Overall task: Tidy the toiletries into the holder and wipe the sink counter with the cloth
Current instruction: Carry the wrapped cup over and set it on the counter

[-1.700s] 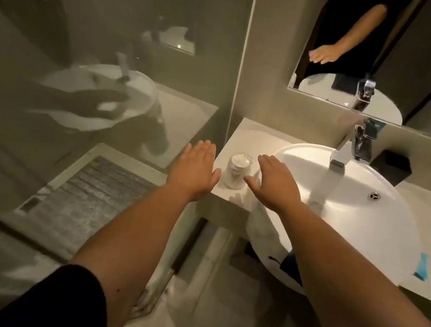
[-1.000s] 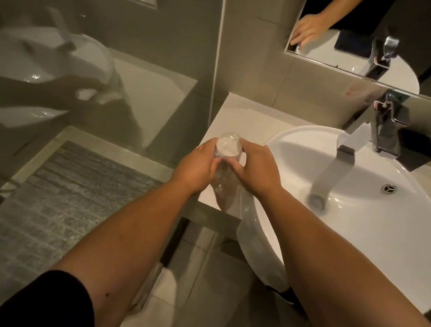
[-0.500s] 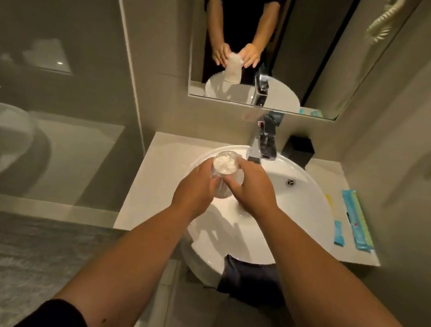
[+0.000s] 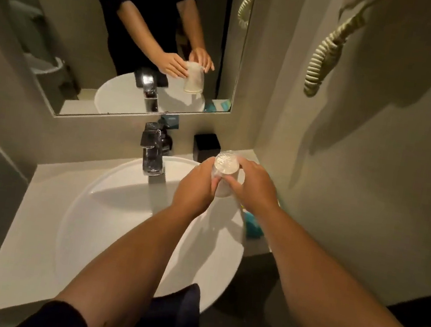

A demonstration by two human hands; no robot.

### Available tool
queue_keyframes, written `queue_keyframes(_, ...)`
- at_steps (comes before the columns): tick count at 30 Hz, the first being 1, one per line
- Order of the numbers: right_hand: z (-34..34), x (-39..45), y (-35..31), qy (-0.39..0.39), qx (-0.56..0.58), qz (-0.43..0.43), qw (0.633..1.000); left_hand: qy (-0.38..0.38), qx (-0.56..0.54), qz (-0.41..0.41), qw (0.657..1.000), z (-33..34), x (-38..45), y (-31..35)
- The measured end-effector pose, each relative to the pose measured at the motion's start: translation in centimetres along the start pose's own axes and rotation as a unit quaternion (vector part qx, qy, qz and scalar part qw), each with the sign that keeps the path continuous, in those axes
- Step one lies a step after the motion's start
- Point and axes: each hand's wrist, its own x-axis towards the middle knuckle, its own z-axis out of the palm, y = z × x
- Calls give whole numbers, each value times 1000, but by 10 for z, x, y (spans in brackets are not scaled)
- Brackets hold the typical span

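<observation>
Beige counter (image 4: 34, 221) surrounds white basin (image 4: 106, 220); both hands (image 4: 195, 188) (image 4: 255, 189) hold cup (image 4: 224, 174).

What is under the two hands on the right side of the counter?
A teal packet and a bit of yellow show on the counter. The right hand and its arm cover the rest.

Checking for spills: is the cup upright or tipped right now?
Upright: the cup shows its round top, held between the left hand and right hand.
</observation>
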Motion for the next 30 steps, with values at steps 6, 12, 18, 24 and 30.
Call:
queue_keyframes(6,18,86,67,-21,-5,11,1000,-17,37,-47,998,61,86,-26)
queue_keyframes(12,50,149,112,-53,-7,2,999,-20,45,-81,995,99,139,-59)
queue_keyframes(18,72,179,142,-57,16,28,998,-40,77,-73,994,122,173,-79)
queue_keyframes(24,81,192,159,-47,15,43,998,-79,107,-93,987,138,191,-88)
queue_keyframes(30,95,200,165,-47,24,47,997,-80,166,-91,979,143,198,-96)
